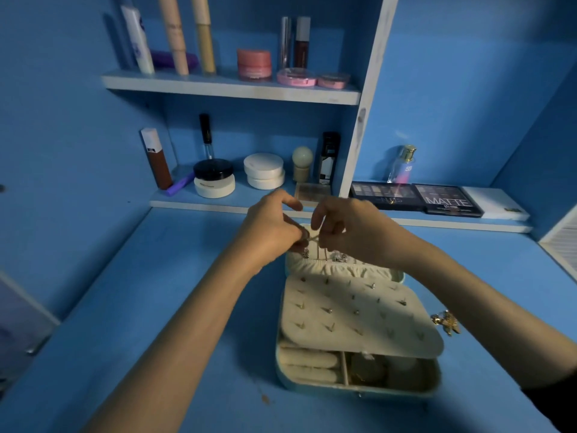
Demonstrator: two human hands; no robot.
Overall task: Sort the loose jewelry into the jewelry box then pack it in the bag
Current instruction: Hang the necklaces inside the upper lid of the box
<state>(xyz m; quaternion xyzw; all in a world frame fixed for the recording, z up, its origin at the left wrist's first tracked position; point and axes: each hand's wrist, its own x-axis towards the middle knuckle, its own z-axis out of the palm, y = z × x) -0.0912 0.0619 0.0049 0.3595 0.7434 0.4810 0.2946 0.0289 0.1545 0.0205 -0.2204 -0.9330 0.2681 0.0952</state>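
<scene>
An open cream jewelry box point(359, 387) sits on the blue desk, its padded earring panel point(356, 314) studded with several small earrings. My left hand point(271, 229) and my right hand point(346, 229) meet over the box's raised lid, both pinching a thin pale necklace chain point(313, 239) between their fingertips. Small silver pieces hang in the lid above its gathered pocket point(340, 268). A gold butterfly piece point(446, 321) lies loose on the desk just right of the box. No bag is in view.
Shelves behind hold cosmetics: jars point(215, 179), tubes, a pink tub point(253, 64) and compacts. Two eyeshadow palettes point(449, 200) and a perfume bottle point(402, 165) stand on the right ledge. A white slatted panel point(562, 242) borders the desk's right edge.
</scene>
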